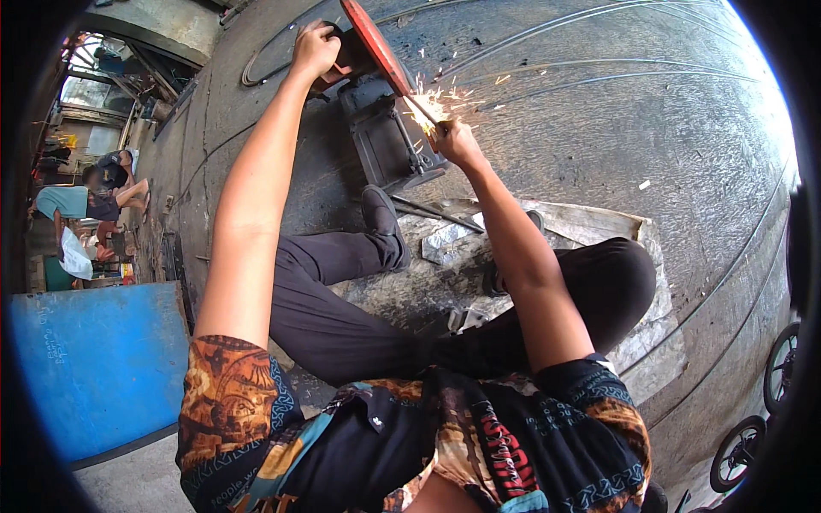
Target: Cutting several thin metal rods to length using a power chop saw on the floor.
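Observation:
Ahead of me on the floor stands a cut-off saw with a red guard [376, 47] and a dark metal base [386, 128]. My left hand [316, 51] is curled over the motor side of the saw, left of the guard; its fingertips are partly hidden. In my right hand [459, 144] is a thin metal rod [421, 109], its far end at the lower edge of the guard. Bright sparks [434, 104] spray around that end, just beyond my right fingers. The contact point itself is lost in the glare.
Loose dark rods [438, 213] lie by my shoes on a worn sheet [547, 214]. Long thin rods [599, 68] cross the concrete to the right. A blue panel [103, 359] stands at left; behind it are people [73, 201]. Wheels [737, 453] show at lower right.

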`<state>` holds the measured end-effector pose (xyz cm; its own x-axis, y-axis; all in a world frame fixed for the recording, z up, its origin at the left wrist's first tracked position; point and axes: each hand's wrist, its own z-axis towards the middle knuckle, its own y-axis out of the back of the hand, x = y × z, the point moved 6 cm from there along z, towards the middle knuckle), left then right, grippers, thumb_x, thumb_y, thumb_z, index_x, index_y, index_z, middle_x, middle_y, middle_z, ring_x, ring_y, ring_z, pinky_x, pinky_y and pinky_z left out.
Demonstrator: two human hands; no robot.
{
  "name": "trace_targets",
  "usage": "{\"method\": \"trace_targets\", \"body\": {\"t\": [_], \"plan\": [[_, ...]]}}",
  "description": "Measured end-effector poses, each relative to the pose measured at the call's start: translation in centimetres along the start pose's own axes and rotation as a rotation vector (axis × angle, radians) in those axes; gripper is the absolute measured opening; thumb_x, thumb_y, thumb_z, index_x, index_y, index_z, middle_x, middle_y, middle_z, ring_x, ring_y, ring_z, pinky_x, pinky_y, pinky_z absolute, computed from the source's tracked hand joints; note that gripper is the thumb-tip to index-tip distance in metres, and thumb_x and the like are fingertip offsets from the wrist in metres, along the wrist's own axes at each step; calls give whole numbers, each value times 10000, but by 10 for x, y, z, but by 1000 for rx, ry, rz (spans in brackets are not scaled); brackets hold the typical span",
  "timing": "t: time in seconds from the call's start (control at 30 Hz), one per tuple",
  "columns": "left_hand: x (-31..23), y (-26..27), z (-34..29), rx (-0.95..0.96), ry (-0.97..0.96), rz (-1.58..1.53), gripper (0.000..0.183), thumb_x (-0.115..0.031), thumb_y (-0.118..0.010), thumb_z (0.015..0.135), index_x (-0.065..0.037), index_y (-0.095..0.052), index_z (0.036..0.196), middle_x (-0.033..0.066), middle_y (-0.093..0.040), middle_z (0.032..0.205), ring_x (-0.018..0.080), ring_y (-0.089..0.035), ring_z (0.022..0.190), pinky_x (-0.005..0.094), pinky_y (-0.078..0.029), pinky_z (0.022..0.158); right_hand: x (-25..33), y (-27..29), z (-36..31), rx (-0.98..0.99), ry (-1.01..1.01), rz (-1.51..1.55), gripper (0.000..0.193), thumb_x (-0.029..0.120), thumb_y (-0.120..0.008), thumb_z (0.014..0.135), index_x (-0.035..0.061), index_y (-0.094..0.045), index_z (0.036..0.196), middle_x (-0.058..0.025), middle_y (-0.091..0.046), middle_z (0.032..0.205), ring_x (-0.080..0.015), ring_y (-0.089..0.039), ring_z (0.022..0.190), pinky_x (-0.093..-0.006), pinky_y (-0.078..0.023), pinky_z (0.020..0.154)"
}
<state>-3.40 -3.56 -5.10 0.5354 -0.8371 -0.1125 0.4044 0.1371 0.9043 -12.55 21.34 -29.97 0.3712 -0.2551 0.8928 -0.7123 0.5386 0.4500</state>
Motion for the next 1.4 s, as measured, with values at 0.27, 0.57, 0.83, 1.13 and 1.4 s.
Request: {"method": "trace_targets", "body": {"t": [0.27, 0.57, 0.83, 1.13, 1.4], "plan": [[20, 9, 6, -80, 0, -121, 424, -260, -591, 766, -48, -696, 1118, 188, -571, 1317, 334, -498, 1259, 383, -370, 1087, -1, 7, 5, 7, -42, 159, 297, 250, -572, 896, 10, -700, 1016, -277, -674, 895, -431, -659, 905, -443, -515, 833], [39, 2, -12, 32, 717, -428, 433, -249, -667, 753, 99, -634, 1009, 224, -655, 1067, 330, -667, 936, 431, -532, 864, -28, 3, -1, 128, -417, 438, 358, 289, -633, 869, 32, -665, 1117, -218, -705, 906, -321, -701, 835, -396, -536, 771], [16, -10, -25, 130, 854, -996, 144, -70, -610, 780, 7, -491, 805, 58, -487, 720, 158, -538, 594, 536, -633, 657, -35, -7, -15, 160, -302, 347, 376, 253, -653, 866, 41, -649, 1176, -139, -677, 764, -202, -645, 586, -346, -499, 474], [36, -11, -16, 188, 780, -788, 321, -152, -647, 732, 88, -595, 938, 208, -633, 973, 271, -669, 855, 450, -594, 753, -12, -5, -11, 60, -233, 254, 316, 249, -598, 895, 19, -685, 1093, -221, -696, 853, -340, -689, 866, -404, -513, 814], [13, 8, -1, -244, 31, -177, 483, -289, -587, 818, -212, -612, 1294, 241, -428, 1441, 409, -365, 1363, 421, -320, 1128, -5, 0, -3, -70, -47, 135, 278, 240, -577, 883, 29, -703, 1012, -291, -652, 972, -441, -628, 980, -475, -499, 863]]}}
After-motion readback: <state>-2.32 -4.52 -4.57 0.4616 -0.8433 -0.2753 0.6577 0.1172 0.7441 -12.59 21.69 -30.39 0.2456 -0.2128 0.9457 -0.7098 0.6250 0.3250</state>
